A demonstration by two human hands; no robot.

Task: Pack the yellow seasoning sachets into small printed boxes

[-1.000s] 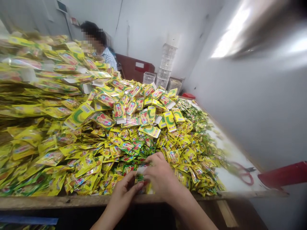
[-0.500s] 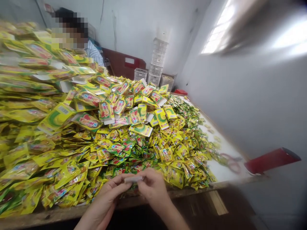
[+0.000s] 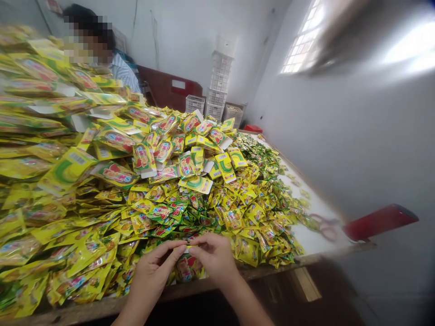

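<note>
A long counter with a wooden front edge and a white top fills the room's corner, and most of it lies buried under a great spill of yellow sachets. Higher on the heap, toward the middle and left, sit larger printed yellow packets, some with white card tabs showing. Toward the right end, where the white top shows, lie red-handled scissors, slightly blurred, and beyond them a red tube juts in at the counter's edge. The walls are pale and scuffed, and a barred window lets in bright light high on the right.

At the far end, a stack of white plastic crates stands against the wall, with a lone white crate just to its left. To its right is a basket holding something pale that is too small to make out. Past the heap, a co-worker in a striped shirt sits by a dark red board.

At the near edge, the person's left hand and right hand are close together, curled inward, fingers nearly meeting. Between their fingertips they pinch a small pale strip, just above the sachets.
</note>
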